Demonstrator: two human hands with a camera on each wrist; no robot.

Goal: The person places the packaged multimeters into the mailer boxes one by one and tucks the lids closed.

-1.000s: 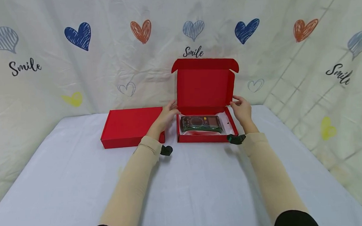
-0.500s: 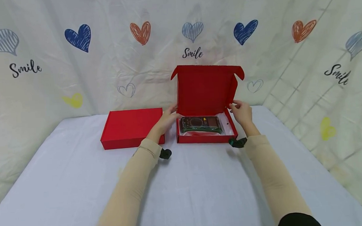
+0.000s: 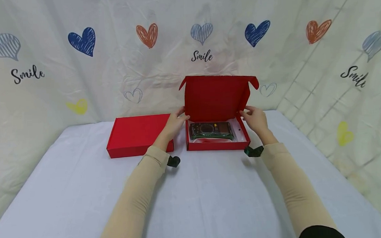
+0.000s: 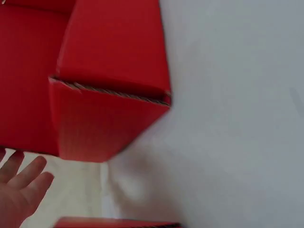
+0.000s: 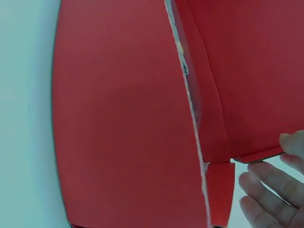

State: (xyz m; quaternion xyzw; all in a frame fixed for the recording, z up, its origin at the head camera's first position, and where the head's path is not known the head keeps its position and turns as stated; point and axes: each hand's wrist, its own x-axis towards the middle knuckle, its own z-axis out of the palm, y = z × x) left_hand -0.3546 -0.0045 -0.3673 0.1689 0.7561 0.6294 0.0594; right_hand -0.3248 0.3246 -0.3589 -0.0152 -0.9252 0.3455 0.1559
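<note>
A red cardboard box [image 3: 218, 146] sits at the back middle with its lid [image 3: 216, 100] raised and tilted forward. Inside it, on white lining, lies a dark multimeter [image 3: 211, 130] with a dial, in clear plastic wrap. At the lid's left edge is my left hand [image 3: 174, 124]; in the left wrist view its fingers [image 4: 29, 173] are extended against that edge. My right hand [image 3: 257, 120] pinches the lid's right side edge, thumb [image 5: 290, 143] inside and fingers outside in the right wrist view.
A second red box [image 3: 137, 133], closed, stands just left of the open one, under my left forearm. White cloth covers the table [image 3: 210, 196]. Close behind hangs a pale curtain [image 3: 172, 66] printed with hearts.
The lid has tipped forward and its top edge is lower. Both hands have stayed at its sides, the right one moving slightly with it. The multimeter has not moved in the box.
</note>
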